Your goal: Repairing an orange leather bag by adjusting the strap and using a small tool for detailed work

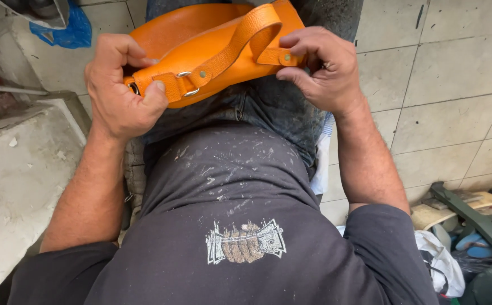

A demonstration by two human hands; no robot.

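An orange leather bag (195, 28) rests on my lap, over dark jeans. Its strap (232, 48) runs across the front and is fastened by metal rivets and a buckle ring. My left hand (119, 90) grips the strap's left end at the buckle, thumb pressed on the leather tab. My right hand (319, 68) pinches the strap's right end tab by its rivet, fingers curled around the bag's edge.
A concrete block (20, 169) stands at my left. Beige floor tiles (443, 85) lie to the right. A blue plastic bag (68, 31) sits at the top left. Cloth, sandals and a dark green frame (477, 226) crowd the lower right.
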